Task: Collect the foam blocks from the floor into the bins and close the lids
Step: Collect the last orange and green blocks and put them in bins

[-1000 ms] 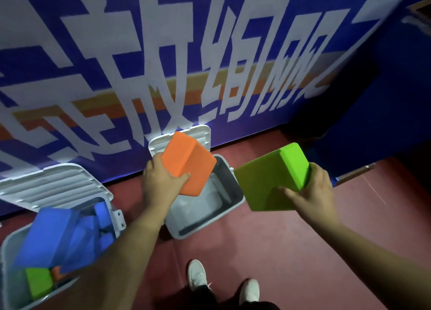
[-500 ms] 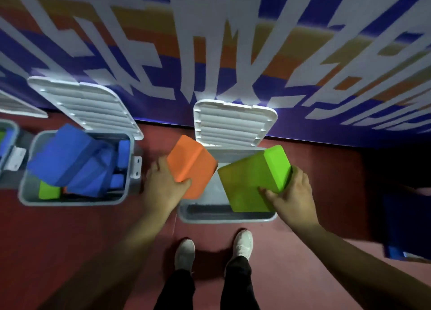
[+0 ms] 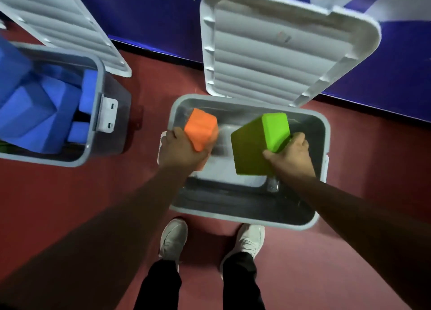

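A grey bin (image 3: 242, 218) stands open right in front of my feet, its ribbed white lid (image 3: 277, 46) tipped back against the wall. My left hand (image 3: 180, 150) grips an orange foam block (image 3: 201, 131) inside the bin's left side. Over the bin's right half my right hand (image 3: 291, 154) holds a green foam block (image 3: 258, 144). Both blocks sit below the rim, above the pale bin floor. On the left a second open bin (image 3: 98, 114) holds several blue foam blocks (image 3: 37, 109).
A blue banner wall (image 3: 384, 81) runs behind the bins. The second bin's lid (image 3: 70, 32) leans back at top left. Red floor (image 3: 349, 251) surrounds the bins, and my white shoes (image 3: 173, 239) stand against the near bin's front.
I have leaned in over the bin. Both hands have lowered their blocks from above the rim down into it.
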`<move>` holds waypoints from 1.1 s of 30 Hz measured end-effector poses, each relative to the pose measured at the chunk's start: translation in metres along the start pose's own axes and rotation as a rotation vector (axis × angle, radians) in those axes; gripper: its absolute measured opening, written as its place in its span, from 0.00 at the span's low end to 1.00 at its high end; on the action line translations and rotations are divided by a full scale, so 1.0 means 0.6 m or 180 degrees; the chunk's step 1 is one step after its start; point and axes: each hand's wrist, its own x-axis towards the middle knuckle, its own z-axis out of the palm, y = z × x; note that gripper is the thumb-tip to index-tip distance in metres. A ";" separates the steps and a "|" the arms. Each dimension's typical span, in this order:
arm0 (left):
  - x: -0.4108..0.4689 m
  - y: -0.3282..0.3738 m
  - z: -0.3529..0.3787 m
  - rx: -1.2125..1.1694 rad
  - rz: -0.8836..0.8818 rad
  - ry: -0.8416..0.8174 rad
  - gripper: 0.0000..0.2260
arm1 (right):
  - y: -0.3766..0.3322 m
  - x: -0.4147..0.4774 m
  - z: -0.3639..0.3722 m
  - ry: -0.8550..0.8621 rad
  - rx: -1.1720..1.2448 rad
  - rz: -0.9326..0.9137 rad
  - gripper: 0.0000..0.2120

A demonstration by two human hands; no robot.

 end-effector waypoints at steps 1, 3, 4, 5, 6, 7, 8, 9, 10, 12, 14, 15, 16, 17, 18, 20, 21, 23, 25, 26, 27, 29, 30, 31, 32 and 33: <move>0.020 -0.005 0.028 0.0061 -0.0016 0.0033 0.45 | 0.004 0.026 0.021 -0.0009 0.0028 0.0036 0.34; 0.054 -0.017 0.082 0.0187 0.0008 0.0259 0.41 | 0.016 0.068 0.063 -0.0034 0.0051 0.0091 0.36; 0.068 -0.023 0.106 0.0248 0.0043 0.0424 0.40 | 0.023 0.085 0.085 -0.0044 0.0069 0.0095 0.37; 0.081 -0.026 0.126 0.0295 0.0033 0.0513 0.40 | 0.029 0.100 0.107 -0.0050 0.0099 0.0091 0.37; 0.094 -0.026 0.142 0.0300 -0.0052 0.0454 0.42 | 0.035 0.112 0.128 -0.0043 0.0137 0.0111 0.38; 0.107 -0.027 0.161 0.0262 -0.0172 0.0310 0.43 | 0.041 0.123 0.148 -0.0018 0.0176 0.0148 0.39; 0.117 -0.030 0.177 0.0181 -0.0281 0.0164 0.45 | 0.046 0.130 0.166 0.0022 0.0216 0.0199 0.40; 0.126 -0.035 0.193 0.0085 -0.0329 0.0076 0.47 | 0.051 0.136 0.183 0.0052 0.0244 0.0235 0.41; 0.132 -0.041 0.206 -0.0044 -0.0322 0.0034 0.50 | 0.054 0.140 0.199 0.0059 0.0275 0.0250 0.42; 0.136 -0.055 0.228 -0.0326 -0.0173 -0.0025 0.53 | 0.059 0.144 0.224 -0.0009 0.0356 0.0285 0.41; 0.140 -0.064 0.229 -0.0395 0.0097 -0.0042 0.52 | 0.057 0.146 0.233 -0.0070 0.0407 0.0310 0.38; 0.142 -0.066 0.222 -0.0436 0.0138 -0.0104 0.51 | 0.054 0.145 0.230 -0.0088 0.0375 0.0314 0.37; 0.142 -0.064 0.209 -0.0488 0.0128 -0.0200 0.48 | 0.047 0.140 0.221 -0.0110 0.0310 0.0307 0.36; 0.141 -0.061 0.192 -0.0486 0.0111 -0.0266 0.44 | 0.038 0.134 0.207 -0.0114 0.0226 0.0275 0.36; 0.138 -0.055 0.168 -0.0439 0.0130 -0.0233 0.38 | 0.026 0.126 0.189 -0.0102 0.0159 0.0236 0.35; 0.130 -0.039 0.105 -0.0431 0.0181 -0.0043 0.28 | -0.009 0.101 0.135 -0.0065 0.0069 0.0151 0.33; 0.125 -0.027 0.062 -0.0470 0.0224 0.0027 0.26 | -0.032 0.085 0.102 -0.0024 0.0045 0.0100 0.33; 0.113 0.008 -0.044 -0.0492 0.0406 0.0105 0.25 | -0.086 0.044 0.022 0.0091 0.0022 -0.0017 0.30; 0.094 0.046 -0.167 -0.0510 0.0612 0.0166 0.22 | -0.151 -0.007 -0.065 0.0204 0.0012 -0.0119 0.29; 0.083 0.063 -0.228 -0.0550 0.0723 0.0291 0.20 | -0.183 -0.032 -0.106 0.0270 0.0028 -0.0186 0.29; 0.070 0.081 -0.297 -0.0602 0.0874 0.0452 0.20 | -0.224 -0.064 -0.156 0.0345 0.0057 -0.0274 0.30; 0.026 0.110 -0.437 -0.0700 0.1088 0.0673 0.20 | -0.301 -0.141 -0.252 0.0437 0.0113 -0.0404 0.31; 0.001 0.128 -0.511 -0.0710 0.1150 0.0694 0.20 | -0.340 -0.182 -0.302 0.0512 0.0117 -0.0462 0.32; -0.026 0.145 -0.585 -0.0706 0.1198 0.0673 0.20 | -0.378 -0.221 -0.354 0.0627 0.0126 -0.0525 0.32; -0.056 0.159 -0.658 -0.0663 0.1219 0.0616 0.21 | -0.416 -0.264 -0.403 0.0721 0.0155 -0.0562 0.32; -0.085 0.170 -0.729 -0.0623 0.1258 0.0615 0.21 | -0.453 -0.306 -0.449 0.0805 0.0194 -0.0624 0.31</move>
